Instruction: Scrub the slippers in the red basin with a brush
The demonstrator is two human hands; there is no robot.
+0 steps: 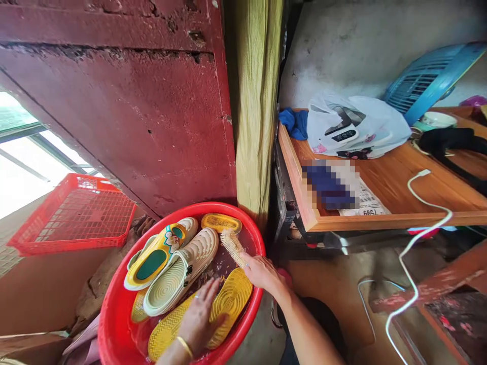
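A red plastic basin (pixel 116 294) holds dark water and several pieces of footwear. In the basin my right hand (pixel 262 274) grips a pale bristled scrub brush (pixel 233 247), its bristles facing up and left. My left hand (pixel 201 312), fingers spread and wearing a ring and a bracelet, is over the yellow soles, seemingly touching them. One yellow sole (pixel 234 299) is right of that hand; another yellow sole (pixel 167 324) is partly hidden beneath it. Further up lie a cream clog (pixel 182 271) and a yellow-and-green slipper (pixel 158 256). At the far rim rests another yellow piece (pixel 221 223).
A red plastic crate (pixel 76 218) stands at the left, near a dark red door (pixel 133 116). On the right, a wooden table (pixel 411 192) bears a white plastic bag (pixel 353 126), a blue fan (pixel 429 76) and a white cable (pixel 411 268) hanging over its edge.
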